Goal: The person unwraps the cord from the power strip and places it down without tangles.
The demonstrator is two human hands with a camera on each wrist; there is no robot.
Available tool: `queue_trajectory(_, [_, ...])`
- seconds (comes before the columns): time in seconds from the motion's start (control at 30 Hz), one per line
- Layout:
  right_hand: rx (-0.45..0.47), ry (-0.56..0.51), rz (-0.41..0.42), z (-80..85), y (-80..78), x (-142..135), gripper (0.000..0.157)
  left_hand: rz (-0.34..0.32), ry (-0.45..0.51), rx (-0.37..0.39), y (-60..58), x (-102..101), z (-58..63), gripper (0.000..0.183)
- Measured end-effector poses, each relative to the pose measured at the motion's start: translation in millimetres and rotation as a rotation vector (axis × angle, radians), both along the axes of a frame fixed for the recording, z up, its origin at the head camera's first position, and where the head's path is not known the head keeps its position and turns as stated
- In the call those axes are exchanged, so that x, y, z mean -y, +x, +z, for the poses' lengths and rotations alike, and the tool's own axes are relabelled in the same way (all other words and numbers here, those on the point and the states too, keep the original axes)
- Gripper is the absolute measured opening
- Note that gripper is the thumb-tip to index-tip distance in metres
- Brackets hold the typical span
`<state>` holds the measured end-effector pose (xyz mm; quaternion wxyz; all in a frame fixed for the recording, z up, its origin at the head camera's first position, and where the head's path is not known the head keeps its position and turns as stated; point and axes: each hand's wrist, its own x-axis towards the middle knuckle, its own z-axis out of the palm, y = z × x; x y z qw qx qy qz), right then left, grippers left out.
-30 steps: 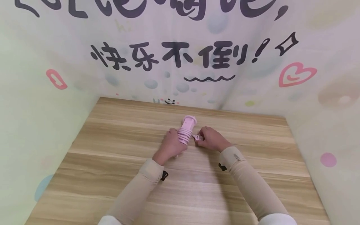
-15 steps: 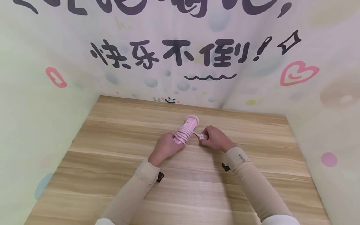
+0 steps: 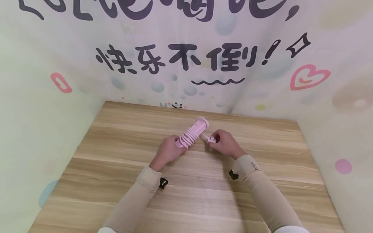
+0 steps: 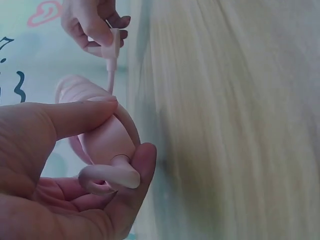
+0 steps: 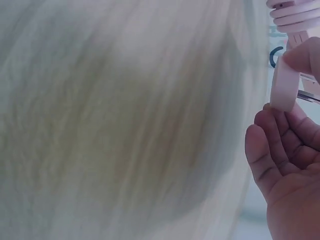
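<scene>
In the head view my left hand (image 3: pixel 169 149) grips the near end of a pink power strip (image 3: pixel 199 127), which slants away to the right. Its pink cord (image 3: pixel 188 138) is wound round the body in several coils. In the left wrist view, thumb and fingers close round the strip's end (image 4: pixel 107 140), where the cord bends out in a loop. My right hand (image 3: pixel 228 144) pinches the cord's plug (image 3: pixel 211 139) just right of the strip, a short length of cord running between them. The right wrist view shows the plug (image 5: pixel 286 87) between thumb and fingers, metal prongs (image 5: pixel 308 96) sticking out.
Both hands are over a wood-grain table (image 3: pixel 192 200). A pale printed curtain (image 3: pixel 163 87) with dark lettering rises along its back edge, and light walls (image 3: pixel 38 129) stand at the sides.
The power strip has turned, its far end leaning further right. My left hand has moved left with its near end, and my right hand has shifted slightly right with the plug.
</scene>
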<state>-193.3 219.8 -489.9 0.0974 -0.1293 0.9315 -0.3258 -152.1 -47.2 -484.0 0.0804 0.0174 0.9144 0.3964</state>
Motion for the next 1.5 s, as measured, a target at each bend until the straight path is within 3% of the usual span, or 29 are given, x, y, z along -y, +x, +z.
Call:
queue_trajectory(0.33, [-0.078, -0.095, -0.045, 2.4, 3.9, -7.7, 0.037, -0.012, 0.055, -0.012, -1.1, 6.4, 3.5, 0.055])
queue_trajectory(0.73, [-0.137, -0.135, -0.055, 14.9, 0.1, -23.5, 0.037, -0.123, 0.079, -0.097, -5.2, 8.6, 3.9, 0.047])
queue_trajectory(1.13, [-0.177, -0.168, -0.058, 34.3, -5.3, -41.6, 0.035, -0.230, 0.083, -0.104, -5.3, 13.4, 1.1, 0.052])
queue_trajectory(1.5, [-0.241, -0.203, -0.085, 56.4, -6.5, -50.6, 0.033, -0.281, 0.028, -0.129, -8.8, 18.3, 2.1, 0.054])
